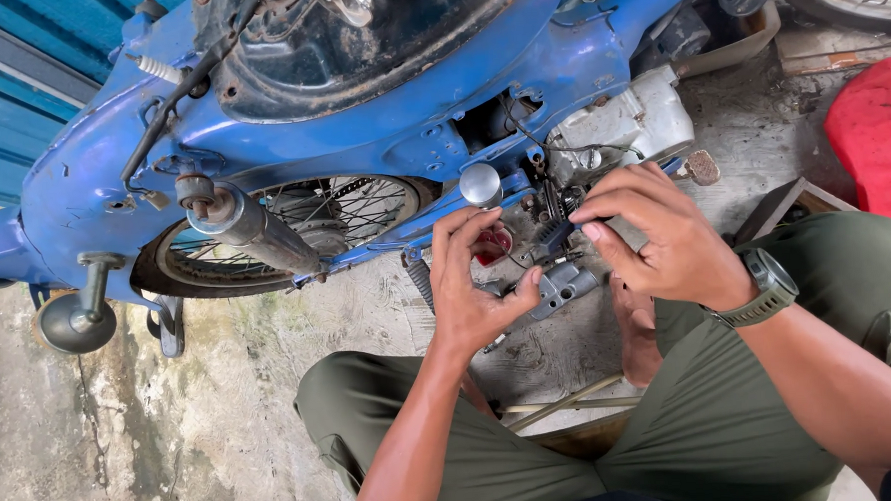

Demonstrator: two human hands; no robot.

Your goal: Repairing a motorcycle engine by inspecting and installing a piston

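I look down over my knees at a blue motorcycle (359, 114) lying stripped on its side on a stained concrete floor (173, 433). My left hand (477, 279) is raised in front of the frame with its fingers spread and curled. A small grey metal bracket (564, 287) sits just beside its thumb and forefinger, but I cannot tell whether the hand actually grips it or only touches it. My right hand (660, 233), with a grey wristwatch (768, 289) on the wrist, bends down over the same spot. Its fingertips pinch a small dark part (557, 234) that sits against the tangle of wires and fittings at the frame's lower edge, just above the bracket. The two hands are close together, nearly meeting over that part.

A round chrome cap (481, 184) stands out from the frame just above my left hand, and a pale engine casing (625, 122) lies behind my right hand. To the left, the spoked wheel (324, 221) shows under the mudguard, with a chrome exhaust pipe (249, 229) crossing in front of it and a round mirror (76, 319) low near the floor. A red cloth-like shape (881, 131) lies at the right edge. My legs in olive trousers (693, 420) fill the lower part of the view.
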